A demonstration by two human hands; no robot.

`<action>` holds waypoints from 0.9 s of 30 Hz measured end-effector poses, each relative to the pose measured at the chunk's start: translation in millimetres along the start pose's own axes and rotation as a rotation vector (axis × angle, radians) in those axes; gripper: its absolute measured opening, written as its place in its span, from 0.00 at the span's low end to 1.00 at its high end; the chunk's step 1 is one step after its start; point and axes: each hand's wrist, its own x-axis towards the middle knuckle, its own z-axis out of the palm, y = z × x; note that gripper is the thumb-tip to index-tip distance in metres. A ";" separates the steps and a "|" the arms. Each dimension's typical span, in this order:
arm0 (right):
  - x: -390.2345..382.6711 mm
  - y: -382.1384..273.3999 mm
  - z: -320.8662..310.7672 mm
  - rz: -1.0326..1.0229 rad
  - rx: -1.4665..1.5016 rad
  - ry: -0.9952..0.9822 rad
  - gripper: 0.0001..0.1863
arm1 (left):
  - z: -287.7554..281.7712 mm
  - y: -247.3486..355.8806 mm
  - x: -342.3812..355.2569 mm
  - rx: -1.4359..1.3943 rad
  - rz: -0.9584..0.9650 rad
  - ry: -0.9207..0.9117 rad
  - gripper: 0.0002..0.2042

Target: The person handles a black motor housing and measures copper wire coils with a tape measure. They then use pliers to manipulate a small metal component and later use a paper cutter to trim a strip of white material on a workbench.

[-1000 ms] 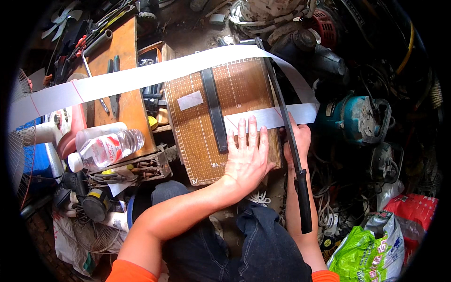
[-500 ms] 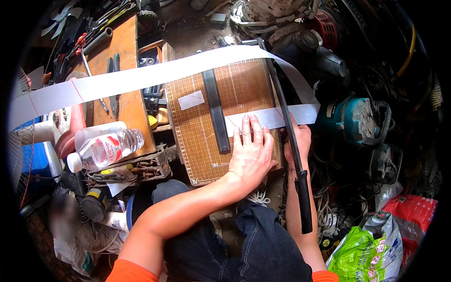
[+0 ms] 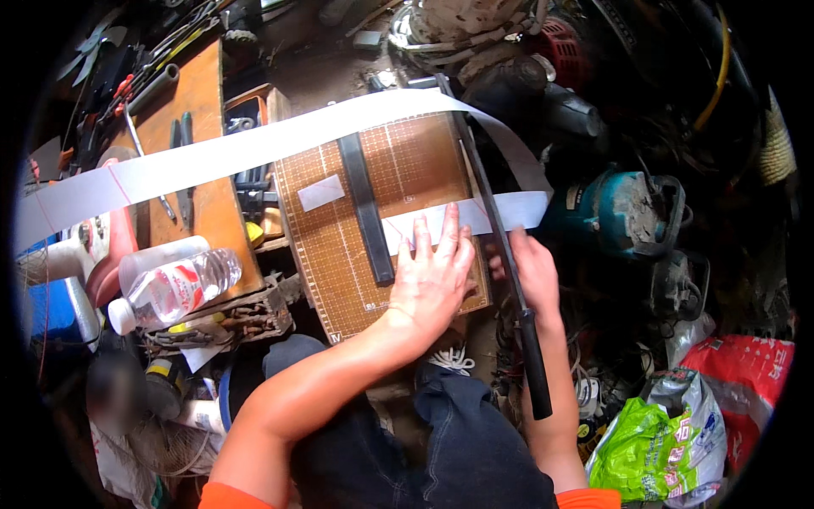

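A brown gridded paper cutter [image 3: 322,246] lies in front of me, with a raised black cutting arm [image 3: 483,182] along its right side. A long white paper strip [image 3: 517,209] lies across the board, loops over at the right and runs back to the far left. My left hand [image 3: 432,276] presses flat on the strip's near edge, fingers spread, beside the black guide bar [image 3: 366,212]. Just right of the cutting arm and below the strip, my right hand [image 3: 536,271] has loosely parted fingers, slightly blurred and partly behind the arm. It holds nothing that I can see.
A small white paper piece [image 3: 320,193] lies on the board. At left, a plastic bottle [image 3: 182,288] and pliers [image 3: 182,165] rest on an orange board [image 3: 208,93]. A teal power tool [image 3: 623,212] stands at right, above plastic bags [image 3: 653,450].
My right hand has come away from the strip and sits slightly lower, beside the cutting arm. My left hand still presses on the strip. The whole view has shifted a little.
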 end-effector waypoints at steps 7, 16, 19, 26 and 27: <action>-136.5 -50.7 -22.7 -0.057 -0.616 -0.200 0.26 | -1.9 -2.7 2.5 -0.005 0.025 0.002 0.33; -111.8 1.0 -10.6 -0.117 -0.895 -0.062 0.14 | -0.1 -5.2 2.0 0.020 0.028 -0.010 0.34; -104.9 17.1 -15.5 -0.173 -0.883 -0.043 0.14 | -1.3 -2.1 2.5 0.003 0.027 -0.029 0.33; -124.4 -26.6 -6.1 -0.102 -0.883 -0.062 0.15 | 4.6 -9.5 1.1 -0.014 -0.002 -0.003 0.34; -129.5 -34.0 -4.9 -0.158 -0.906 -0.022 0.16 | 4.2 -7.9 2.8 -0.033 -0.011 0.020 0.34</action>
